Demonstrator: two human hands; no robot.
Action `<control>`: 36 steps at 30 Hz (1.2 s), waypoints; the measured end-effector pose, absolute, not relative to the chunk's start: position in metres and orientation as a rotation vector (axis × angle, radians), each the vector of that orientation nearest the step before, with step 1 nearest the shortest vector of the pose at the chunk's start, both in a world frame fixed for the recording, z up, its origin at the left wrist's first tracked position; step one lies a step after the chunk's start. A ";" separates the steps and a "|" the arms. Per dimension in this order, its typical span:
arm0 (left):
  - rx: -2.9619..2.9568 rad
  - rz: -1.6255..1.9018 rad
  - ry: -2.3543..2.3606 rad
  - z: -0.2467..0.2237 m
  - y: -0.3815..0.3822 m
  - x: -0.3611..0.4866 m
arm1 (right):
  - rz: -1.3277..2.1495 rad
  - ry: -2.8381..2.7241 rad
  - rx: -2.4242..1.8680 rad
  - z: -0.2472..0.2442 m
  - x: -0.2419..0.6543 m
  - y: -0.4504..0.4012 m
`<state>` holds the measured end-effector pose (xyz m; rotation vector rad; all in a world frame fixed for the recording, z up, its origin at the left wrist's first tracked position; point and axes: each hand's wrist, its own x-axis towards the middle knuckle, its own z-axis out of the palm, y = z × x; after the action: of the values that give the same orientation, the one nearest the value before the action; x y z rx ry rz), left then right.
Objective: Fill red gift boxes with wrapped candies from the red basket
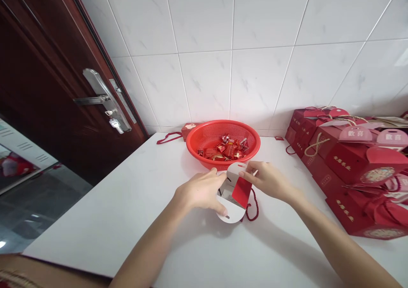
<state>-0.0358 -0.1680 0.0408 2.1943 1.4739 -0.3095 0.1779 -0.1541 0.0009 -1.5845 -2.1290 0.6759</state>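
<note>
A small cardboard gift box [234,210], white inside with a red side flap, stands with its top open on the white table. My left hand [200,192] grips its left side, thumb on the near rounded flap and fingers toward the far side. With thumb and fingertips, my right hand [266,178] pinches the box at the upper edge of the red flap [242,192]. A dark red cord [255,209] hangs out at the box's right. Just beyond it, a red plastic colander [191,145] holds several red-wrapped candies [230,150].
Finished-looking red gift boxes [346,160] with cord handles are stacked at the right. Behind the colander sits a small red box [189,128] with a ribbon. A tiled wall [204,79] closes off the back; a dark door [47,67] with keys stands left.
</note>
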 end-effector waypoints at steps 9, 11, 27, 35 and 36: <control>2.189 -0.274 1.425 0.036 -0.175 -0.023 | 0.356 -2.340 -1.899 0.005 0.151 -0.181; 2.218 -0.268 1.394 0.036 -0.176 -0.023 | 0.531 -2.358 -1.789 0.010 0.162 -0.179; 2.167 -0.269 1.455 0.029 -0.174 -0.022 | 1.263 -2.481 -1.320 0.009 0.223 -0.134; 2.126 -0.243 1.597 0.041 -0.165 -0.038 | 1.101 -2.502 -1.369 0.010 0.217 -0.138; 2.132 -0.231 1.565 0.045 -0.165 -0.044 | 1.100 -2.508 -1.346 0.013 0.217 -0.140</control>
<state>-0.0436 -0.1645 0.0450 2.1323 1.5649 -0.2307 0.2172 -0.1398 0.0134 -1.3457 -2.5082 1.1004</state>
